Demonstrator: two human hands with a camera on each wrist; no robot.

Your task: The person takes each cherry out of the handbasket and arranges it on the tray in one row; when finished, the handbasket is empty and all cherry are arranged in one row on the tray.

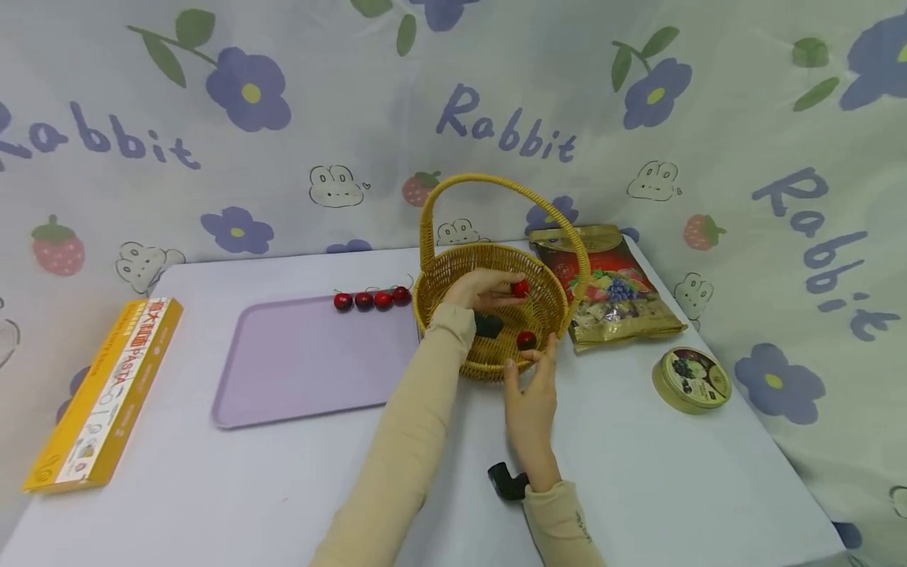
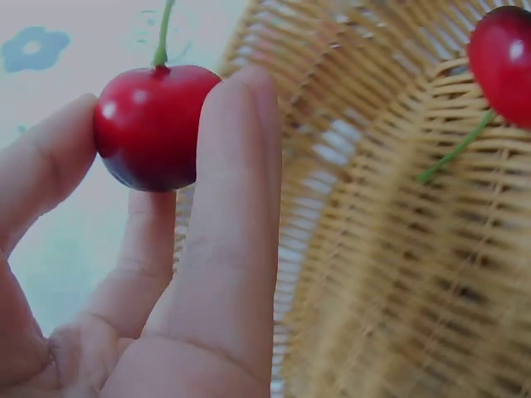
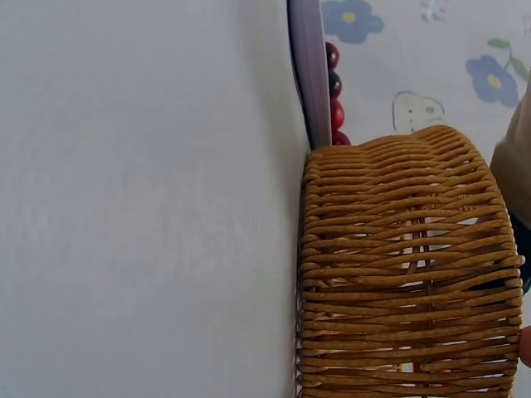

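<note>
My left hand (image 1: 512, 291) reaches into a woven yellow basket (image 1: 453, 272) with a tall handle and pinches a red cherry (image 1: 521, 288) between thumb and fingers. In the left wrist view the fingers (image 2: 228, 207) clasp that cherry (image 2: 153, 124) above the basket wall (image 2: 398, 249). A second cherry (image 1: 526, 340) lies on the basket floor and shows again as a cherry (image 2: 502, 50) at the left wrist view's top right. My right hand (image 1: 530, 361) rests with straight fingers against the basket's near rim and holds nothing. The right wrist view shows the basket's outer side (image 3: 406, 274).
A lilac tray (image 1: 305, 370) lies left of the basket, with several cherries (image 1: 372, 299) in a row at its far edge. A yellow pasta box (image 1: 106, 386) sits at far left. A snack bag (image 1: 612, 287) and a round tin (image 1: 692, 380) lie to the right.
</note>
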